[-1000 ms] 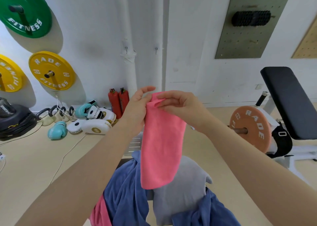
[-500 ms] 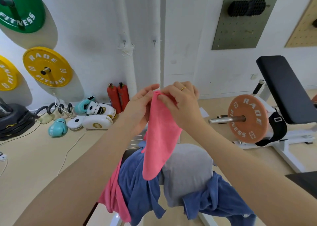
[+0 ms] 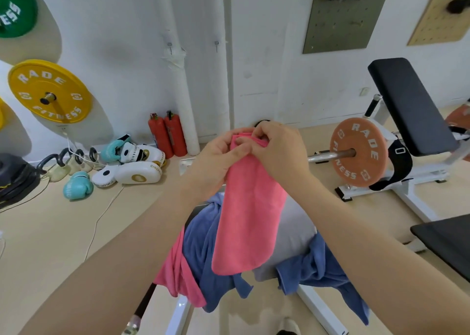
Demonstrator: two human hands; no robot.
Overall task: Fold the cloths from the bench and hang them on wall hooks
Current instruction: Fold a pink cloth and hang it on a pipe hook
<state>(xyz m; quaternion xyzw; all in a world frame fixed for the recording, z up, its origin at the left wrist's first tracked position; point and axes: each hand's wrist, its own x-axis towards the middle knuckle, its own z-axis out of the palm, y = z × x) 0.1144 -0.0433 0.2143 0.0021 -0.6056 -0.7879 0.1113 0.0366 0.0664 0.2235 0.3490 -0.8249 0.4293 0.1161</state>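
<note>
On the padded bench [image 3: 195,211] a heap of blue, grey and pink cloths [image 3: 203,253] waits unfolded. Above it hangs a folded pink microfibre cloth [image 3: 248,217], top edge pinched by the left hand [image 3: 218,156] and right hand [image 3: 277,151]. Both small metal wall hooks [image 3: 169,45] are bare.

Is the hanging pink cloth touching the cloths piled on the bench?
Cannot tell. In the head view the pink cloth overlaps the pile, so any gap is hidden.

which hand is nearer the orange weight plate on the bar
Right. The right hand pinches the top of the pink cloth on the side toward the orange weight plate; the left hand grips the cloth's far side, farther away.
</note>
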